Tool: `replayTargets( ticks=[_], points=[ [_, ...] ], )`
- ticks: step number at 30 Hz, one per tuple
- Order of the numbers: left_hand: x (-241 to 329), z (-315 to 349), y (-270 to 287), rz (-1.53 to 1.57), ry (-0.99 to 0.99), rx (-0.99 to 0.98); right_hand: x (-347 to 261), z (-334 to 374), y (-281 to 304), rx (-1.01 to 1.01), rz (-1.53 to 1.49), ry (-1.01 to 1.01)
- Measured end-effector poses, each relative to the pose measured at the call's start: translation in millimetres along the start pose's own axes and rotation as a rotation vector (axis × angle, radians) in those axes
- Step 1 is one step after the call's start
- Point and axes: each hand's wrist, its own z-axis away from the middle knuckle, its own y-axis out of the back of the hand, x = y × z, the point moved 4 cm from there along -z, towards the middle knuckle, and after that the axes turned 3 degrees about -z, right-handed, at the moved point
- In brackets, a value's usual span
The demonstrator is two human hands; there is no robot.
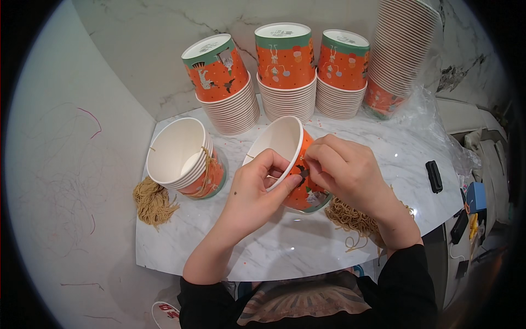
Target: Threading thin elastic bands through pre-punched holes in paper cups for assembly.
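Note:
An orange and green paper bucket (302, 193) is tilted in front of me, its white mouth toward the upper left. My left hand (256, 189) is closed over the rim, fingers inside and thumb on the printed side. Against that outer side, just below the rim, my right hand (346, 171) is pinched; what lies between its fingertips is hidden. A short bit of tan string (250, 157) shows at the bucket's far rim. Under my right wrist lies a tan string pile (350, 218). To the left, nested buckets (178, 148) carry a looped string (207, 174) on their side.
Another string bundle (150, 202) lies by the left wall. Along the back stand three stacks of upside-down buckets (285, 60), plus a tall leaning stack (402, 49) in clear plastic (424, 115). A black oblong item (433, 176) rests near the table's right edge.

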Motion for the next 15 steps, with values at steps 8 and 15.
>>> replayTargets(
  ticks=[8,15],
  points=[
    [-0.2,0.0,0.7,0.090,-0.025,-0.023,0.0,0.6,-1.0,-0.032,-0.042,0.012],
    [-0.6,-3.3,5.3,0.213,0.022,-0.062,3.8,1.5,-3.3,-0.102,-0.134,-0.065]
  ],
)
